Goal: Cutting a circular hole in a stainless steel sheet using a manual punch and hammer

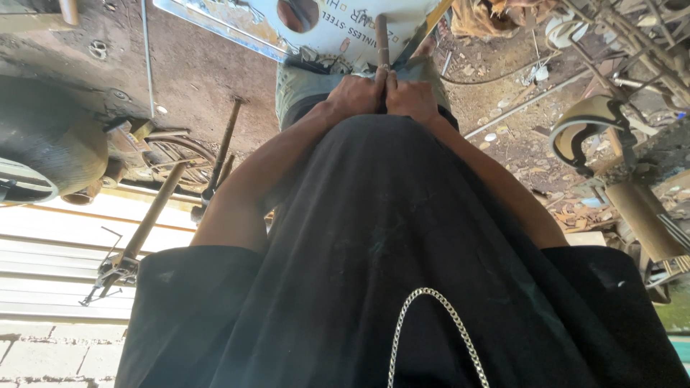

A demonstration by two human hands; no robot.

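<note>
Now I see L hand point(357, 95) & R hand point(411, 97), each grip closed side by side on thin rusty metal rod point(382, 39), upright over white sheet-metal panel point(338, 25), dirt floor point(201, 72) around.

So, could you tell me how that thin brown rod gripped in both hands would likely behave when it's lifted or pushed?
The rod looks straight and metallic, so probably stiff rather than floppy. Its dull, rusty-looking surface likely gives a firm, non-slippery grip to the left hand and right hand. Being round and thin, it might roll if laid down.
</note>
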